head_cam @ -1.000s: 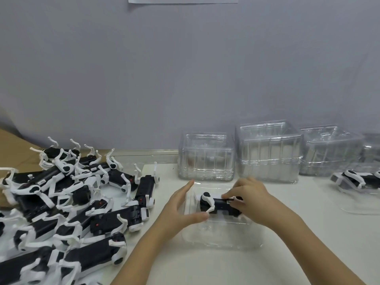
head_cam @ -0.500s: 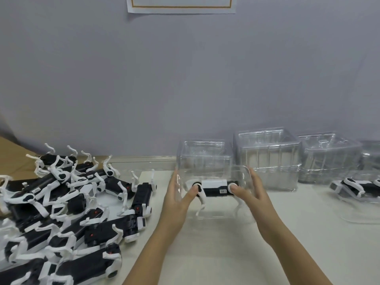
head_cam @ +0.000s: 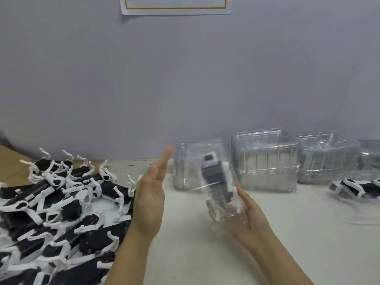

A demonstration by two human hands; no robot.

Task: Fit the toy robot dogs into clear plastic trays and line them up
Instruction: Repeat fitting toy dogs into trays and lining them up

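A clear plastic tray (head_cam: 225, 218) with a black and white toy robot dog (head_cam: 216, 173) inside is lifted off the white table (head_cam: 185, 233) and tipped on end; it is motion-blurred. My right hand (head_cam: 249, 221) grips the tray from below and from the right, with fingers showing through the plastic. To the tray's left, my left hand (head_cam: 151, 194) is held flat with straight fingers and is not touching it. A pile of several loose robot dogs (head_cam: 51, 204) lies at the left. Another dog in a tray (head_cam: 357, 187) lies at the right edge.
Stacks of empty clear trays stand along the grey wall: one (head_cam: 195, 163) right behind the lifted tray, a taller one (head_cam: 265, 161) and a third (head_cam: 327, 159) further right. A brown surface (head_cam: 10, 161) shows behind the pile.
Both hands held the tray level between them; now my left hand has come off it and my right hand alone has turned it on end and shifted it right.
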